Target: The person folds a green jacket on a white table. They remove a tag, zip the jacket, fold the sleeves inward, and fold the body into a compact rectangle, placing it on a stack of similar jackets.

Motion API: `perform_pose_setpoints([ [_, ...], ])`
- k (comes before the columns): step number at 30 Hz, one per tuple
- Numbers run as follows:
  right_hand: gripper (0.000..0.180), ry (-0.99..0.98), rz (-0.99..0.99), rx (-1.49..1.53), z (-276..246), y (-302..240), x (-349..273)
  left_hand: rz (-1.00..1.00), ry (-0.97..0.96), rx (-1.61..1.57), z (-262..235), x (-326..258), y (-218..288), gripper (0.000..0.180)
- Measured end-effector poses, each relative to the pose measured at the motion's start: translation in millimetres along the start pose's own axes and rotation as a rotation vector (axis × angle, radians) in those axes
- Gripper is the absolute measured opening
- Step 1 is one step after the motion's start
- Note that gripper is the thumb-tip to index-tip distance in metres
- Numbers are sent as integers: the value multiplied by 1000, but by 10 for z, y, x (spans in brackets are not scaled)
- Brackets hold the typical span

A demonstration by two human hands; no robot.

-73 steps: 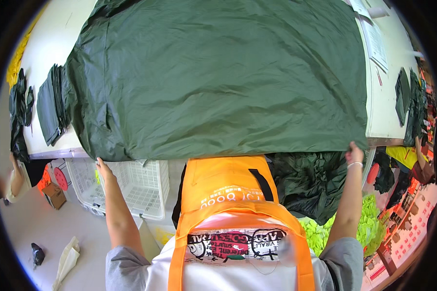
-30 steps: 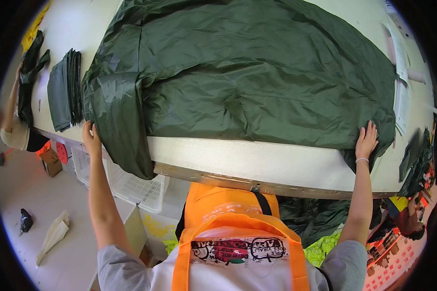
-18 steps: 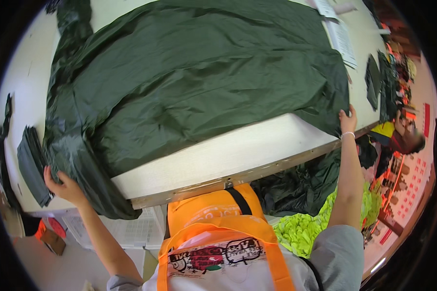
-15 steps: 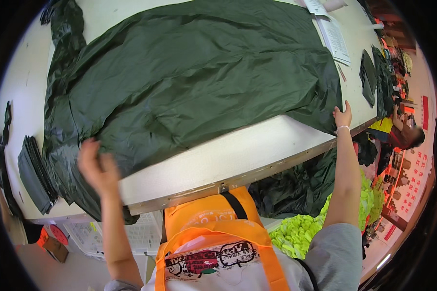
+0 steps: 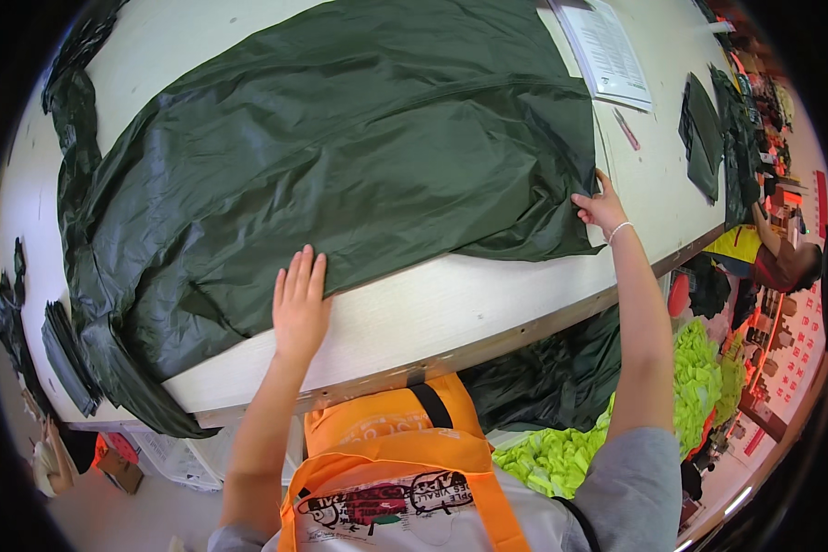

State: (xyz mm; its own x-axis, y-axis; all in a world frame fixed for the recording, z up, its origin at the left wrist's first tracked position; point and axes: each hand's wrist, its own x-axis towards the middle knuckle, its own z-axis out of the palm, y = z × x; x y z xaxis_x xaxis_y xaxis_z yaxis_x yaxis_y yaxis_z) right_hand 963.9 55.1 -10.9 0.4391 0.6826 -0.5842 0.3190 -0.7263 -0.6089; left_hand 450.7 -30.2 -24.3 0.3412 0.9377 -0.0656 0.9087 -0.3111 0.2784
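A large dark green garment of thin, shiny fabric [image 5: 368,156] lies spread and wrinkled over the white table [image 5: 488,294]. My left hand [image 5: 301,304] rests flat on its near edge, fingers stretched and pointing away from me. At the garment's right edge, near its lower corner, my right hand [image 5: 601,210] has its thumb and fingers apart beside the cloth. A sleeve-like length of the same fabric [image 5: 147,386] hangs over the table's near left edge.
Stapled papers [image 5: 607,55] and a pen [image 5: 626,129] lie right of the garment. Folded dark green pieces [image 5: 701,138] sit farther right, another stack [image 5: 69,359] at left. Bright yellow-green cloth [image 5: 561,451] is heaped below the table. A co-worker [image 5: 782,258] is at far right.
My left hand has moved right along the garment's near edge and now lies flat on it. My right hand has shifted slightly left. The garment's right edge has moved left, leaving the pen more exposed.
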Motion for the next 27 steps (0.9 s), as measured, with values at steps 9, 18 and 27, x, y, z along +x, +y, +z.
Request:
perform_pose_setpoints([
  [9,16,-101,-584,181,-614,-1011,-154,-37,172,-189,-437,43,-66,54],
  [18,26,-294,-965,687,-1134,-1655,-200,-92,260,-320,-952,-52,-56,63],
  [27,82,-160,-184,801,-388,-721,107,22,110,-213,-585,-13,21,59],
])
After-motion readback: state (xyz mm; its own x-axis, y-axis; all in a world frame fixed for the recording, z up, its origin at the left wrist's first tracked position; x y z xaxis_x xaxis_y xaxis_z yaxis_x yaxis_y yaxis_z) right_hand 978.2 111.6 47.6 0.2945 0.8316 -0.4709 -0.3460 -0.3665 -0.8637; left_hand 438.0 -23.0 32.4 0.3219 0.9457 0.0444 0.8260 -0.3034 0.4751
